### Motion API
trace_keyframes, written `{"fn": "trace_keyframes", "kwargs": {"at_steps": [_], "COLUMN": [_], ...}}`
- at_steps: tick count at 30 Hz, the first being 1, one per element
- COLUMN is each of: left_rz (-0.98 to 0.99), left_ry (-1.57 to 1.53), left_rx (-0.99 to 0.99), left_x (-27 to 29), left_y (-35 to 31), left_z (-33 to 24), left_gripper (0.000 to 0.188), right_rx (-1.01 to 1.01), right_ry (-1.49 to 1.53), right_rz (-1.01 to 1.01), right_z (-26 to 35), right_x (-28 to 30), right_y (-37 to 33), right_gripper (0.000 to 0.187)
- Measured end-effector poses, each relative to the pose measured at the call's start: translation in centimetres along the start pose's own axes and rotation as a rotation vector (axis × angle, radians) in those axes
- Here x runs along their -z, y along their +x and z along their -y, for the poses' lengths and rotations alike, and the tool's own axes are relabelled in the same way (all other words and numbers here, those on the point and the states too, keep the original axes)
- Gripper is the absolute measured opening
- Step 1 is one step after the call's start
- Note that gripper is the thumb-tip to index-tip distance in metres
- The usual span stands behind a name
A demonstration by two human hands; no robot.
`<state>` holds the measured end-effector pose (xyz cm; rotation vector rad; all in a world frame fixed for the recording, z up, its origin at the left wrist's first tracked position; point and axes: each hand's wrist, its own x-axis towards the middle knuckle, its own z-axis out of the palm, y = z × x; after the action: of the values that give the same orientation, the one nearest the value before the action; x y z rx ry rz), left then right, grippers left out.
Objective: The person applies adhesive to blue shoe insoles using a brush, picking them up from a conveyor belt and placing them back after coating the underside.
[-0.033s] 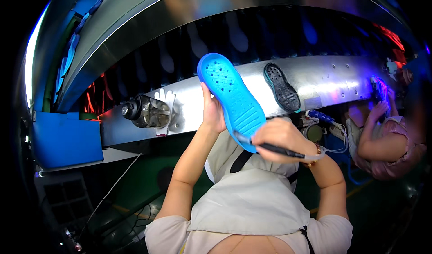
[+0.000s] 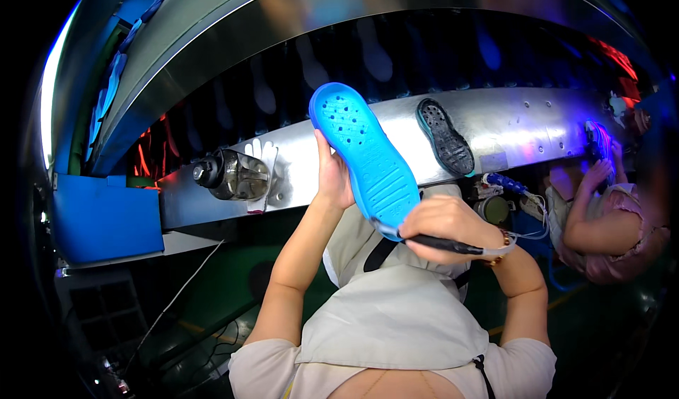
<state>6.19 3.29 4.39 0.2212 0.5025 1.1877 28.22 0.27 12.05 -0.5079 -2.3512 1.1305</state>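
Note:
A bright blue shoe sole point(image 2: 375, 165) is tilted up in front of me, its holed, ribbed inner side showing. My left hand point(image 2: 334, 176) grips it by the left edge, thumb along the rim and the other fingers mostly hidden beneath. In my right hand point(image 2: 453, 226) is a brush point(image 2: 435, 243) with a black handle and a clear tube at its rear end. The brush tip touches or nearly touches the rim at the sole's near end. Beyond the sole, to the right, a black sole with a teal edge point(image 2: 445, 137) lies on the metal ledge.
The metal ledge point(image 2: 509, 126) runs across in front of me, below a dark rack with several hanging soles. At its left stand a dark-capped bottle point(image 2: 237, 176) and a white glove point(image 2: 267, 157). A co-worker point(image 2: 601, 222) sits at the right. A blue box point(image 2: 106, 218) is at far left.
My right hand and the brush have moved slightly down and right, so the tip is now lower on the sole's near end. My left hand keeps its hold.

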Motion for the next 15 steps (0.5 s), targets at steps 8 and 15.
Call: {"fn": "trace_keyframes", "kwargs": {"at_steps": [8, 15], "left_rz": [0.091, -0.005], "left_ry": [-0.053, -0.001], "left_rx": [-0.047, -0.202], "left_x": [-3.9, -4.3], "left_y": [-1.1, -1.2], "left_z": [0.8, -1.1], "left_gripper": [0.084, 0.082], "right_rx": [-0.021, -0.074], "right_ry": [0.148, 0.356], "right_rz": [-0.407, -0.412], "right_z": [-0.8, -1.3], "right_x": [0.7, 1.0], "right_y": [2.0, 0.0], "right_gripper": [0.018, 0.016]}}
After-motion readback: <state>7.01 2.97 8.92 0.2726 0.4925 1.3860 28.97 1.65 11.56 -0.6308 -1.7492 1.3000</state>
